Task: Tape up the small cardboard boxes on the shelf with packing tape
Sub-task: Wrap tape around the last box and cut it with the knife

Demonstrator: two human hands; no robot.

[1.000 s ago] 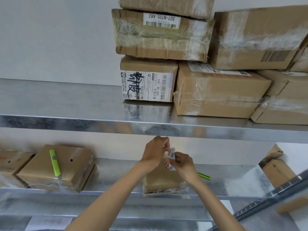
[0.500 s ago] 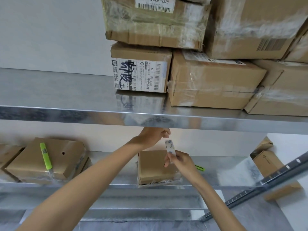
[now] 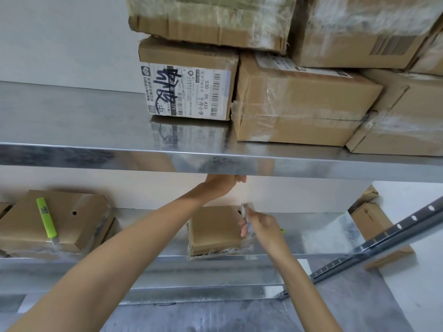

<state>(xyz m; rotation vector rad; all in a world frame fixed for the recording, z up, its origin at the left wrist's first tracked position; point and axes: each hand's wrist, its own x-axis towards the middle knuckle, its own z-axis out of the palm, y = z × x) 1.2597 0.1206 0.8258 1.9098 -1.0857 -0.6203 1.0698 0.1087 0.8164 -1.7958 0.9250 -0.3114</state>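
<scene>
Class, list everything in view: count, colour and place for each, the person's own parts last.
Upper shelf: one, silver, top.
Stacked boxes: at least five, brown, on the upper shelf.
Lower shelf: one, silver, below.
Small box: one, brown, lower shelf centre.
Flat boxes: count unclear, brown, lower shelf left.
Cutter: one, green, on the flat boxes.
Side box: one, brown, far right.
Slotted rail: one, dark, at right.
Left grip: one, bare, under the upper shelf.
Right grip: one, bare, pinching small whitish item.

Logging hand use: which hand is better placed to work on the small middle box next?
Right, probably. The right hand is at the small box's right edge, pinching a small whitish item; the left hand is raised under the upper shelf, apart from it.
</scene>
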